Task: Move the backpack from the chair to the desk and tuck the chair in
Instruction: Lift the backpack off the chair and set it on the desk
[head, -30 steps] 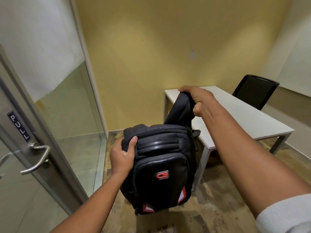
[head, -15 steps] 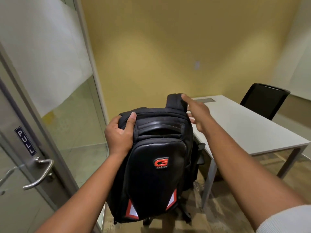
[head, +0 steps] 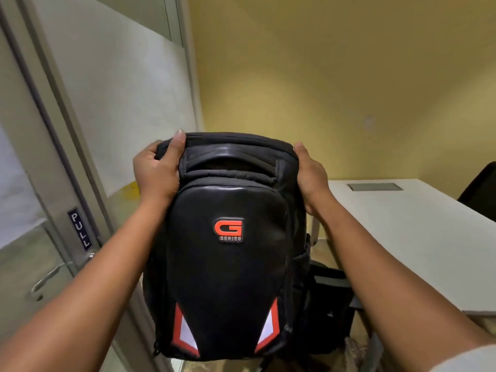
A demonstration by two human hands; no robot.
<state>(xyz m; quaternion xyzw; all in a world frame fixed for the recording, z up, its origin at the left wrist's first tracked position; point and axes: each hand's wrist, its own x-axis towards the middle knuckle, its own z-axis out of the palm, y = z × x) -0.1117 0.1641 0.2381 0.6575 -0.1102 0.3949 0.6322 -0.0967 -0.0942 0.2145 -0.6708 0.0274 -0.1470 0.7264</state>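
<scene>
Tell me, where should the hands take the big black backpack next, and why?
Probably swing it to the right and set it on the white desk. Both hands, left hand and right hand, grip the top corners of the backpack, which hangs upright in the air, left of the desk. The near part of the desk looks bare.

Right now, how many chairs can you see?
2. One black chair sits at the desk's far right edge; another dark chair is partly hidden behind the backpack. Others may be hidden.
</scene>
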